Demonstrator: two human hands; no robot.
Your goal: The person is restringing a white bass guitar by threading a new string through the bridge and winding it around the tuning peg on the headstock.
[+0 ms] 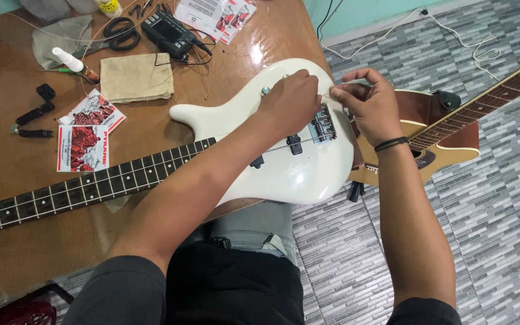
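A white electric bass guitar (pixel 284 174) lies on a brown wooden table (pixel 25 241), its dark fretted neck (pixel 79 189) running off to the left. My left hand (pixel 290 99) rests on the body just left of the metal bridge (pixel 322 126), fingers curled down against it. My right hand (pixel 368 102) hovers past the bridge end, pinching a thin string (pixel 339 88) between thumb and fingers. A black band circles my right wrist.
An acoustic guitar (pixel 446 129) leans beside the table over the grey tiled floor. On the table lie a tan cloth (pixel 136 77), string packets (pixel 82 147), scissors (pixel 118 35), a black tuner device (pixel 170 33), a small bottle (pixel 73 63) and black tools (pixel 34 114).
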